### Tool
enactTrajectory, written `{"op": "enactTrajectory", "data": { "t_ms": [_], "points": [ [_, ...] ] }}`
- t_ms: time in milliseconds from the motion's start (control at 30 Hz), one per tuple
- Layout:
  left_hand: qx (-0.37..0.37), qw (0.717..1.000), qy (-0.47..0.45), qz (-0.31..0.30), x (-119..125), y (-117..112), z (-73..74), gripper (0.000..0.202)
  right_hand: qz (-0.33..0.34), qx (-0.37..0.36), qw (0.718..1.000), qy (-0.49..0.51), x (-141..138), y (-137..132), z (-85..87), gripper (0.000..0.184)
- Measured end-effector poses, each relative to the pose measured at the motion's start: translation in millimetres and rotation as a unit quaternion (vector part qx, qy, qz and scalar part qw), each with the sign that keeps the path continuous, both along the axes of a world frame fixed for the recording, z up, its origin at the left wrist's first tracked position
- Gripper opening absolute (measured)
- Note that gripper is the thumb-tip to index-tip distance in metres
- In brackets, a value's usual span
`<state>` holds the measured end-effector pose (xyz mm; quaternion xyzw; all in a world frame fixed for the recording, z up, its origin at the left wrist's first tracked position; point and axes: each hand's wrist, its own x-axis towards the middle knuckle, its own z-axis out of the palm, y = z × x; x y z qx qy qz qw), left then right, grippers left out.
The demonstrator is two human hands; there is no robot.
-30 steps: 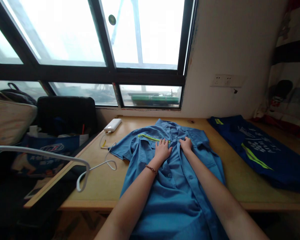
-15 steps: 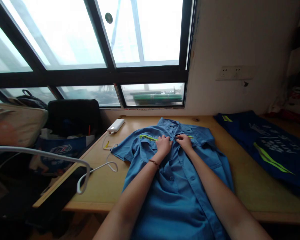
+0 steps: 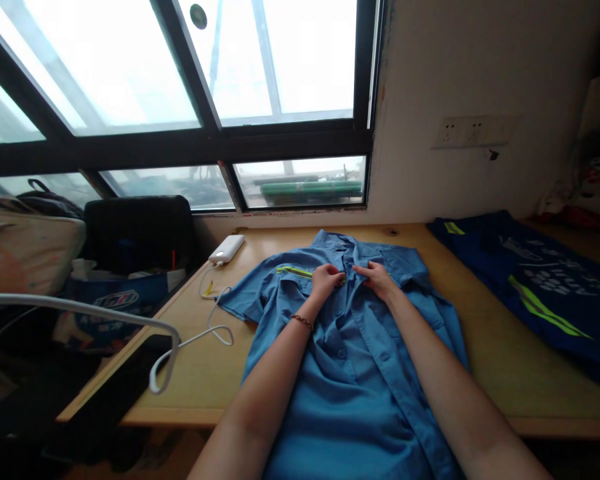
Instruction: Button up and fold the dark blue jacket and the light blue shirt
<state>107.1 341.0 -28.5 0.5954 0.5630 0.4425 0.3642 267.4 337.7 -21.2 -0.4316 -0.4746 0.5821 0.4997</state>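
Note:
A light blue short-sleeved shirt (image 3: 360, 373) with a yellow-green chest stripe lies face up on the wooden table (image 3: 500, 347), its collar toward the window. My left hand (image 3: 325, 279) rests on the upper chest with its fingers curled, pinching the left edge of the button placket. My right hand (image 3: 377, 278) sits just across from it, fingers pinched on the opposite placket edge below the collar. Both forearms lie over the shirt's front. A thin bracelet circles my left wrist.
A dark blue garment (image 3: 535, 287) with yellow-green marks lies on the table's right side. A white power bank (image 3: 227, 248) with a looped white cable (image 3: 215, 330) sits at the far left. Bags and a black case (image 3: 137, 230) stand left of the table. A wall socket (image 3: 473, 131) is above.
Both hands went from lying flat on the shirt's chest to pinching the placket edges near the collar, and drew slightly closer together. The view shifted a little.

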Motion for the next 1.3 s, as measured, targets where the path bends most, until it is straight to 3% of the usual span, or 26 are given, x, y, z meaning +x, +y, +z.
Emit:
{"op": "enactTrajectory", "data": {
  "t_ms": [167,333,433,567,867,1300],
  "points": [
    [-0.111,0.962,-0.250,0.021,-2.3,-2.6,16.4,0.020,0.090,0.005,0.991,0.103,4.6,-9.3,16.5,0.028],
    [-0.141,0.926,-0.342,-0.074,-9.4,-7.7,19.7,0.025,0.141,-0.004,0.982,0.123,-6.7,-12.2,14.4,0.020],
    [-0.114,0.923,-0.351,-0.112,-10.4,-6.6,9.7,0.026,0.106,-0.026,0.988,0.110,-15.8,-8.5,0.2,0.016],
    [-0.072,0.928,-0.349,-0.105,-9.5,-2.9,-0.9,0.028,0.067,-0.019,0.993,0.099,-21.5,-3.0,-13.9,0.017],
    [-0.035,0.945,-0.313,-0.085,-8.4,-2.0,-2.4,0.029,0.055,0.014,0.996,0.067,-22.2,-5.7,-10.8,0.021],
    [-0.030,0.952,-0.295,-0.079,-6.8,-1.3,-3.5,0.028,-0.034,0.122,0.992,0.008,-27.5,3.0,-25.6,0.034]
  ]
}}
